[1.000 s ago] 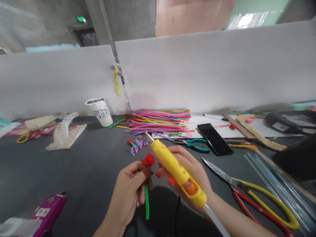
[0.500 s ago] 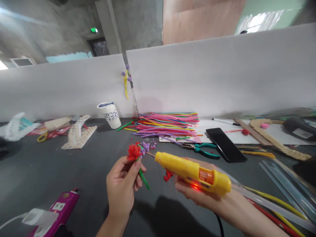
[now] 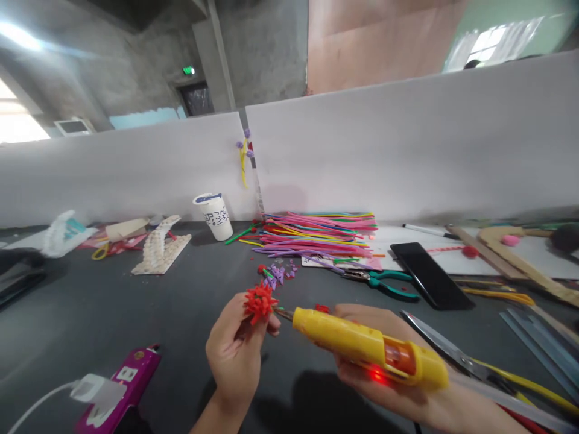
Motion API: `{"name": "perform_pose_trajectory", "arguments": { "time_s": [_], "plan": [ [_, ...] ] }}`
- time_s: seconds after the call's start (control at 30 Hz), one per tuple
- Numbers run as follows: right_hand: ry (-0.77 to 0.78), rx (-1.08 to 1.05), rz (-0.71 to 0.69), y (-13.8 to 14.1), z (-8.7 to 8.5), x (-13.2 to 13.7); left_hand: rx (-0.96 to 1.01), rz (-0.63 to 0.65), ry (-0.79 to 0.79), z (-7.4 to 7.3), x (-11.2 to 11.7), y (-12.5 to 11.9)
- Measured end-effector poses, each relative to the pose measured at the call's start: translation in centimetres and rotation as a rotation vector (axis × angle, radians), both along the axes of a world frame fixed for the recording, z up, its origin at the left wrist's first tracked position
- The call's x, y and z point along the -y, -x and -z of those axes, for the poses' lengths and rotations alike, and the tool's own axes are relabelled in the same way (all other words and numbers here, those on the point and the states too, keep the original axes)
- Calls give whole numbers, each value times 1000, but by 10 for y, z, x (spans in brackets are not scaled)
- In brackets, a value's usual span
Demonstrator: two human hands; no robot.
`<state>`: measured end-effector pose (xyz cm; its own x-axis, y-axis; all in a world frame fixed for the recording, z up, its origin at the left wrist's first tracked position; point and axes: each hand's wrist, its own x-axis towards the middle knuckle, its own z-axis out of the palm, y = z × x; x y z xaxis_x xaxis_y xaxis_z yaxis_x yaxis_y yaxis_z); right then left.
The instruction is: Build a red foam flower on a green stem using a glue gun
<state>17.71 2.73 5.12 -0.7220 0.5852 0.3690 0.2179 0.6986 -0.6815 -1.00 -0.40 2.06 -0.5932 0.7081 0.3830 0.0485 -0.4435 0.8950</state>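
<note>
My left hand (image 3: 236,355) is closed in a pinch on a red pipe-cleaner flower (image 3: 259,303), whose spiky head now faces up toward me; most of its stem is hidden. In my right hand (image 3: 362,374) lies a yellow hot glue gun (image 3: 344,331) with a red light glowing on its side. Its metal nozzle points left, at the flower's right edge; whether it touches cannot be made out. A clear glue stick runs from the gun's back end. Just beyond the flower, small purple pieces (image 3: 279,275) are scattered on the dark table (image 3: 181,313).
Behind the hands lies a heap of coloured pipe cleaners (image 3: 316,235). Pliers (image 3: 384,283), a black phone (image 3: 429,275) and scissors (image 3: 452,349) sit to the right. A white cup (image 3: 215,217) stands at the back, a shell-like model (image 3: 160,250) beside it. A purple power strip (image 3: 126,386) lies front left.
The flower has tipped so its top faces me, hiding the green stem. The glue gun's nozzle has come closer to the flower. The whole view has shifted slightly, and scissors now show at right.
</note>
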Motion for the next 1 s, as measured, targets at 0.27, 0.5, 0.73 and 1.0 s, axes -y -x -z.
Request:
{"name": "perform_pose_trajectory", "arguments": {
  "time_s": [0.27,0.5,0.73,1.0],
  "plan": [
    [-198,-10,94,12,-3,9,428,377,158,1,0,1],
    [-295,10,194,18,1,8,542,453,283,-4,-1,0],
    [-308,25,210,19,2,8,529,465,309,-4,0,0],
    [-254,46,194,17,14,8,557,452,325,-6,-1,-1]
  ]
}}
